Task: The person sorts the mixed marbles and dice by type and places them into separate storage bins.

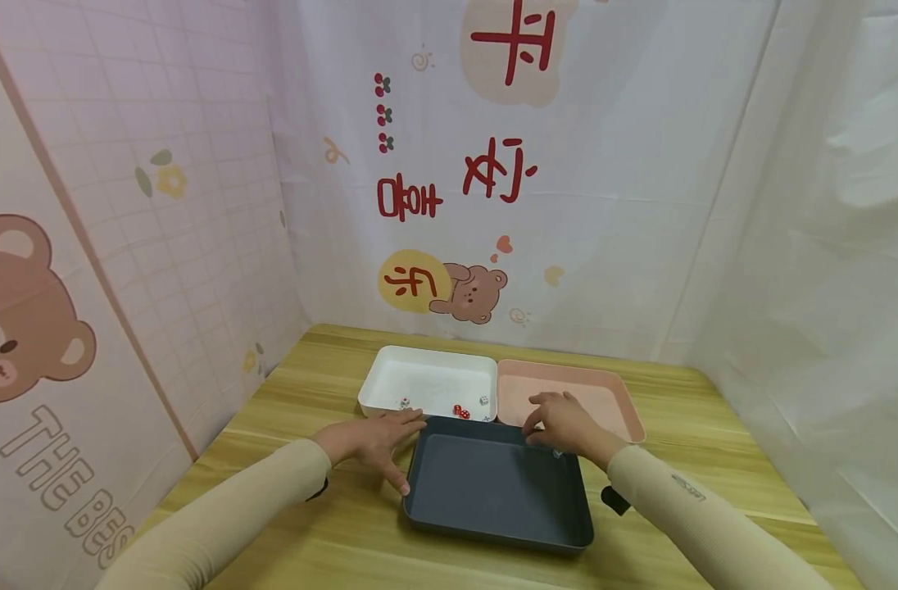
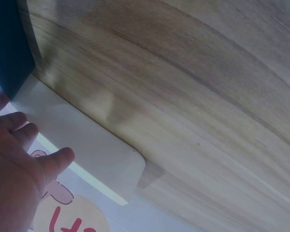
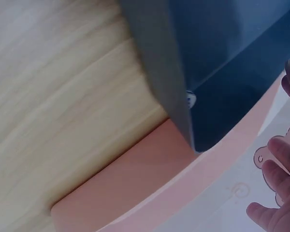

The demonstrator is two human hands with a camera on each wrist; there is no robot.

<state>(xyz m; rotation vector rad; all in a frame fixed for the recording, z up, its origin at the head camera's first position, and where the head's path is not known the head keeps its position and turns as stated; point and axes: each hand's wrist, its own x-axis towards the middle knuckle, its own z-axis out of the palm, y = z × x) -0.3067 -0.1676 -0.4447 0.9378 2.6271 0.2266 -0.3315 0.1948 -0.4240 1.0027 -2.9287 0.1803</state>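
A dark grey tray lies on the table, with a pale die in its far right corner. My left hand is at the tray's far left corner, fingers spread and holding nothing. Over the far right part of the dark tray is my right hand, its fingers loosely bent and apart. I see nothing between the right fingers in the right wrist view. Behind the dark tray stands a white tray with red dice and several pale dice. A pink tray adjoins it.
The trays stand on a wood-grain table. Printed cloth hangs behind the table and along both sides. The white and pink trays sit side by side against the dark tray's far edge.
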